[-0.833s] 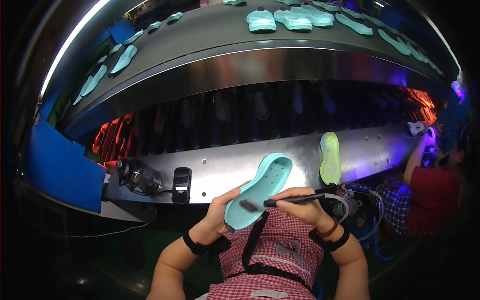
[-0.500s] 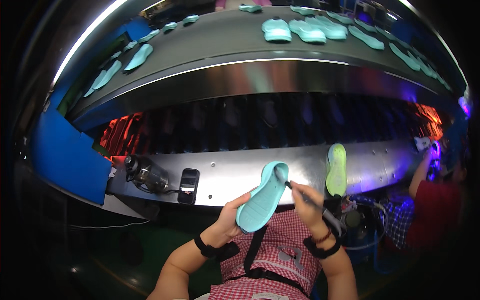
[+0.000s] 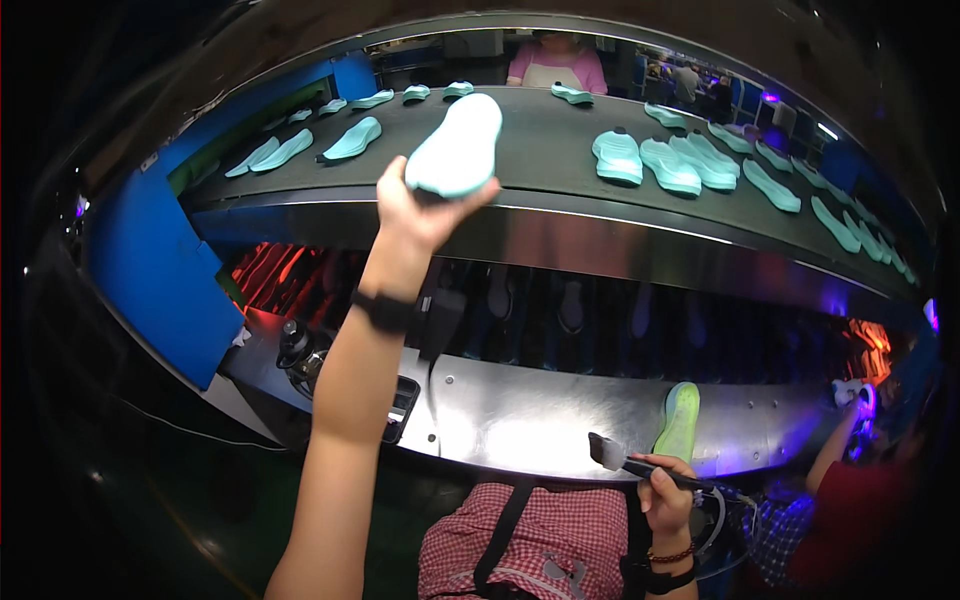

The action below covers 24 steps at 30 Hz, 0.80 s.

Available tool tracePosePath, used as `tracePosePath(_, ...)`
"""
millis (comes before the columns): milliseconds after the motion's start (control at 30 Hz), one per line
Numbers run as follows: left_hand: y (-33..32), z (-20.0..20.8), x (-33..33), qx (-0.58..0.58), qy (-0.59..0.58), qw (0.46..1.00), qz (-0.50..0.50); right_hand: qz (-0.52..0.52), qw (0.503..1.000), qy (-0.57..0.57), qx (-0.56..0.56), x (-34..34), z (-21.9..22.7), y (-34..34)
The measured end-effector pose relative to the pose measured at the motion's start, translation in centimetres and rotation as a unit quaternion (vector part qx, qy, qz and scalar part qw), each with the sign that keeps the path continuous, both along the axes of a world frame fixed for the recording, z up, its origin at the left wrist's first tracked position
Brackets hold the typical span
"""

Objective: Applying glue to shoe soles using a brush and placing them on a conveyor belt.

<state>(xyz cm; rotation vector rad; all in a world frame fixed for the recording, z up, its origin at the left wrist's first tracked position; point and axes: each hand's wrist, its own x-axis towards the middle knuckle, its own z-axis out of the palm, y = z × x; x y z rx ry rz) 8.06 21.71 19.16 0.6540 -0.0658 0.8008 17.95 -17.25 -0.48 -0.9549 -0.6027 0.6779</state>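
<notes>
My left hand (image 3: pixel 415 212) is stretched far forward, its fingers closed round the heel or toe end of a turquoise shoe sole (image 3: pixel 457 147). The sole is tilted over the near part of the belt; I cannot tell whether it touches it. Low at the right, my right hand (image 3: pixel 668 492) grips a brush (image 3: pixel 610 453) by its dark handle, bristles pointing left over the metal bench (image 3: pixel 520 425). Beside the brush, a yellow-green sole (image 3: pixel 679 418) lies on the bench.
Several turquoise soles (image 3: pixel 617 158) lie along the dark conveyor belt (image 3: pixel 545 150). A bottle (image 3: pixel 296 350) and a black phone-like device (image 3: pixel 401 408) are at the bench's left. One person (image 3: pixel 560 68) is across the belt; another in red (image 3: pixel 870 500) works at the right.
My left hand has carried the turquoise sole from in front of me up and forward over the belt. The brush has left the sole's inside and moved lower. The head view has tilted upward.
</notes>
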Motion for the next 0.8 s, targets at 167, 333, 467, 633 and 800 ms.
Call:
tracePosePath(167, 2.8, 0.1, 6.5, -0.184, 0.089, 0.958, 0.202, -0.021, 0.998, 0.055, -0.004, 0.2, -0.9, 0.3)
tracePosePath(333, -2.4, -2.1, 13.0, 0.612, 0.360, 0.574, 0.408, -0.059, 0.991, 0.118, -0.029, 0.9, -2.6, -0.4)
tracePosePath(467, -2.9, -2.0, 15.9, 0.680, 0.436, 0.481, 0.341, -0.064, 0.987, 0.149, -0.008, 1.4, -3.8, -1.2)
tracePosePath(633, -1.9, -2.2, 16.6, 0.668, 0.374, 0.539, 0.352, -0.086, 0.981, 0.173, -0.031, 1.7, -4.4, -1.8)
tracePosePath(800, -2.8, -2.5, 13.5, 0.636, 0.104, 0.585, 0.492, -0.096, 0.979, 0.178, 0.005, 1.5, -4.2, -2.5)
